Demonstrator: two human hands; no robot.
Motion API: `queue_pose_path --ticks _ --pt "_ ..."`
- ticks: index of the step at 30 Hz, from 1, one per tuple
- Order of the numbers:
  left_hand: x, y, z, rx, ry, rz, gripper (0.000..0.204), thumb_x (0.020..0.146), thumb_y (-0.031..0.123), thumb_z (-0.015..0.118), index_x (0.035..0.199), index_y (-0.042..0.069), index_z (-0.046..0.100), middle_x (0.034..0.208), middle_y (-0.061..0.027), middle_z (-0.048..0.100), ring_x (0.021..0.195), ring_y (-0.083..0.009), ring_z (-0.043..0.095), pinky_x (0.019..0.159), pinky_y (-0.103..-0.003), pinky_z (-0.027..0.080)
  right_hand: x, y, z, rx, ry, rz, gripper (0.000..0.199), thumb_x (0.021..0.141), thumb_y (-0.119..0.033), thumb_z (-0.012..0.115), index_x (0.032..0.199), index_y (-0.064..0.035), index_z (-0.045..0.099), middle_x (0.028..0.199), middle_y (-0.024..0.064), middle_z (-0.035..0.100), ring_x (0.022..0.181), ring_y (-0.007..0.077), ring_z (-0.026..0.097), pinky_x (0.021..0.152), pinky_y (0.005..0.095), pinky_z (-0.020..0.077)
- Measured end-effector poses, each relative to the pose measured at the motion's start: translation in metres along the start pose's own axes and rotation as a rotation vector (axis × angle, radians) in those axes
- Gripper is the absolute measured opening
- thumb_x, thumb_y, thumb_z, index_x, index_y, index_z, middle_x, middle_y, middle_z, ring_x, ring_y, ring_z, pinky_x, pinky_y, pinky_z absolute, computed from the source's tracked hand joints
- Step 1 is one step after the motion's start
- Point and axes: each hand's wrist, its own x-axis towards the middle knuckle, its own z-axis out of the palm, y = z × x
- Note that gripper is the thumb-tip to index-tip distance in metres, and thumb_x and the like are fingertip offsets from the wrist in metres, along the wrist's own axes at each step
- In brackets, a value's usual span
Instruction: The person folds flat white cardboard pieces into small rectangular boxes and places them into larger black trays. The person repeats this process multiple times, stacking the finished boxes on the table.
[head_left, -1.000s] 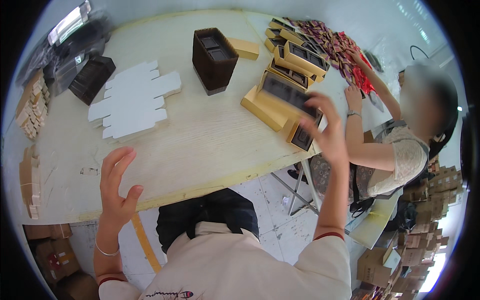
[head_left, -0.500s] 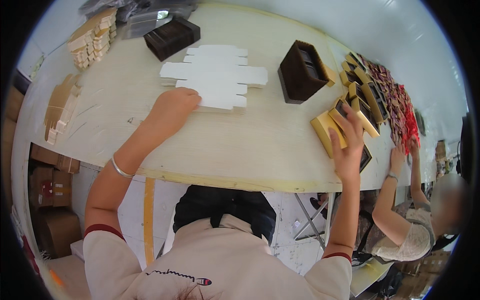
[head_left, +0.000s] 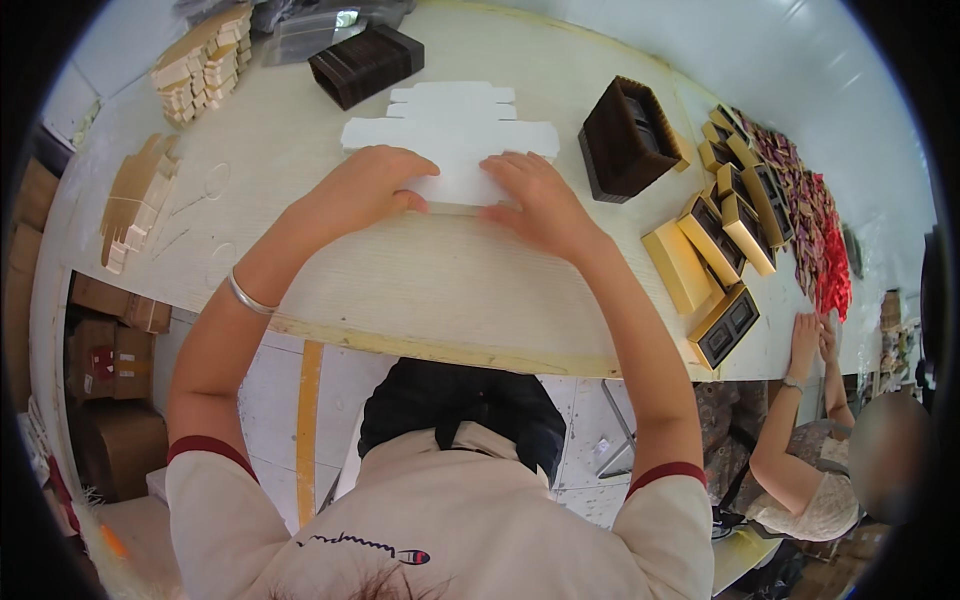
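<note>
A stack of flat white box blanks with cut flaps lies on the table in front of me. My left hand holds the near left edge of the top blank, its thumb at the edge and its fingers curled over the card. At the near right edge my right hand grips in the same way, fingers on top and thumb at the edge. The near panel of the card shows between the two hands. How far the thumbs reach under the card is hidden.
Dark brown stacks of trays stand at the back left and right. Gold boxes with black inserts lie at the right. Brown-backed card stacks sit at the left. A co-worker's hands are beside a red pile.
My right hand has left the gold boxes and moved left onto the white blank. My left hand stays at the blank's near edge, its fingers now curled over the card.
</note>
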Motion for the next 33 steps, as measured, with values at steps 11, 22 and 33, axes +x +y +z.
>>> queue_pose_path --ticks 11,22,33 --pt "-0.024 0.054 -0.021 0.401 0.602 0.438 0.023 0.076 0.005 0.063 0.099 0.005 0.068 0.092 -0.0093 0.067 0.082 -0.0279 0.064 0.074 -0.037 0.052 -0.007 -0.042 -0.063 -0.316 0.342 -0.297 0.012 0.076 -0.01 0.068 0.082 -0.0003 0.063 0.085 0.0129 0.066 0.082 0.0312 0.063 0.077 0.0406 0.0523" --pt "-0.086 0.118 0.08 -0.124 0.254 0.1 0.024 0.08 0.008 0.067 0.103 0.008 0.063 0.101 -0.0062 0.059 0.083 -0.0264 0.056 0.071 -0.034 0.047 -0.168 -0.104 -0.005 0.033 0.142 0.306 0.025 0.075 -0.002 0.069 0.098 -0.007 0.061 0.104 0.0132 0.056 0.083 0.0284 0.056 0.072 0.0394 0.0456" --pt "-0.094 0.113 0.085 -0.099 0.151 0.188 0.018 0.078 0.017 0.071 0.092 0.006 0.067 0.086 -0.0026 0.056 0.078 -0.0232 0.055 0.068 -0.035 0.045 -0.153 -0.112 -0.017 0.013 -0.036 0.178 0.015 0.077 -0.004 0.065 0.091 -0.0035 0.061 0.097 0.0102 0.056 0.09 0.0276 0.056 0.076 0.0371 0.0463"
